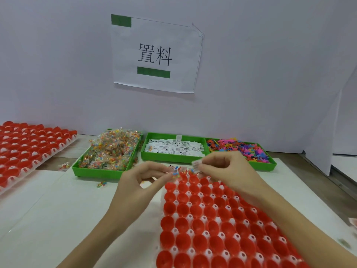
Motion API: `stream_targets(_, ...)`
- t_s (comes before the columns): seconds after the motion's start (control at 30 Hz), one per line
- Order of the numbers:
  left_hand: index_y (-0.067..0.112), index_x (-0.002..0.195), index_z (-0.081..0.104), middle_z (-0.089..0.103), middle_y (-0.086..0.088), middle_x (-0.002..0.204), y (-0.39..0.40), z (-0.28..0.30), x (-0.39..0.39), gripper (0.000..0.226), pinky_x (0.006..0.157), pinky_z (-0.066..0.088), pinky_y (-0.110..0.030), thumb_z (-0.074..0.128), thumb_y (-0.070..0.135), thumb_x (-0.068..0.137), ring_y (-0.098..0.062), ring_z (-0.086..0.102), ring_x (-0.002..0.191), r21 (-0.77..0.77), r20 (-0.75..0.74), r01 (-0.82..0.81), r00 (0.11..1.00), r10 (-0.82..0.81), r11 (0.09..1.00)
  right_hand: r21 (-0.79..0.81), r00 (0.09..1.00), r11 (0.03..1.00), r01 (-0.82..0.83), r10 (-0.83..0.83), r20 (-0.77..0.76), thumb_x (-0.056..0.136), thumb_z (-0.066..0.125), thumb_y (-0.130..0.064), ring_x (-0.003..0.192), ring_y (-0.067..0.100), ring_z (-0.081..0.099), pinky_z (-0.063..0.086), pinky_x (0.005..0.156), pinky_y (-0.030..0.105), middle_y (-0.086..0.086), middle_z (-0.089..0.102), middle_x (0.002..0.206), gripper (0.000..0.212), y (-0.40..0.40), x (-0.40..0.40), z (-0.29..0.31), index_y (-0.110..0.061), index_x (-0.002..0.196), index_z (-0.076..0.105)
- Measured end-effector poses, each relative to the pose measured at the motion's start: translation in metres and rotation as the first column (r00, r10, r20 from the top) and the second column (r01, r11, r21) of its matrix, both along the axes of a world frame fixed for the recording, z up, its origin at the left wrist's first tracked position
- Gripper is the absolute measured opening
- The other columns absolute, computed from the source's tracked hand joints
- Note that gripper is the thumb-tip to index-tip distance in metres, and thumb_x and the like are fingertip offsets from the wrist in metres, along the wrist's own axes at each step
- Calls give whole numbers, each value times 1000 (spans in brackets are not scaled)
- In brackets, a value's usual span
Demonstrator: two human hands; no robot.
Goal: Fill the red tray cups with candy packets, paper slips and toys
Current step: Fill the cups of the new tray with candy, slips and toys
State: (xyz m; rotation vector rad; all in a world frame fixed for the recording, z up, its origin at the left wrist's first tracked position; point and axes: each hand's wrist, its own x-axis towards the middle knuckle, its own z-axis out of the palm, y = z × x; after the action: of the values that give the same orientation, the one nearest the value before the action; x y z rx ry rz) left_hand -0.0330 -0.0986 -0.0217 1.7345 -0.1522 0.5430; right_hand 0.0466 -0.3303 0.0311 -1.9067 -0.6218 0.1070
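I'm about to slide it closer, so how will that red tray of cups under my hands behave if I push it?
The red tray looks thin moulded plastic, so it is probably light and may flex. Most of its cups look empty, so it should slide easily on the smooth white surface. A jolt might spill the candy packets in the far row.

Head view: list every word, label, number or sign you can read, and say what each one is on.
"置料": large black characters on the white paper sheet taped to the wall; its two green bars carry no text.
Paper slips in the middle green bin: dark print, too small to read.
Slip pinched in the right hand: print blurred, unreadable.
Candy packets in the left bin: no legible text.
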Motion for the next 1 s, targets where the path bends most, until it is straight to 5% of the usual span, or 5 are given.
stream_targets(0.23,18,90,78,77,-2,82,-36,0,-19,8,75,57,-32,82,14,84,-19,71,77,70,-21,126,992,-125,990,-48,995,994,-95,97,35,90,78,-22,80,11,74,59,72,23,-4,78,87,9,-8,-42,-9,-28,93,82)
stream_targets(0.47,32,107,78,78,-6,85,-48,-4,-22,27,78,59,-32,80,15,85,-21,74,82,-34,-74,105,991,-107,994,-42,995,994,-104,103,-8,93,74,-18,77,15,76,60,75,22,-3,79,88,15,-24,-47,-7,-30,98,81)
stream_targets(0.63,27,87,82,78,-4,84,-51,-2,-23,11,72,56,-18,78,24,78,-14,74,78,-89,-94,125,987,-133,988,-19,990,992,-123,122,-64,91,76,-16,82,19,77,62,79,29,0,79,91,11,-24,-47,-9,-24,98,80)
stream_targets(0.8,27,88,81,77,-6,89,-48,1,-24,12,72,57,-22,77,31,77,-17,72,82,-77,-77,110,990,-116,991,33,984,991,-133,136,-113,96,70,-12,90,20,77,61,80,26,5,79,94,11,-27,-40,-3,-16,101,79)
stream_targets(1.0,23,85,78,79,-7,89,-40,3,-20,9,73,58,-19,79,24,76,-19,76,83,-161,-115,108,985,-127,981,-85,995,992,91,-95,-34,100,63,-13,87,20,77,61,75,26,3,79,89,14,-41,23,12,-15,100,77)
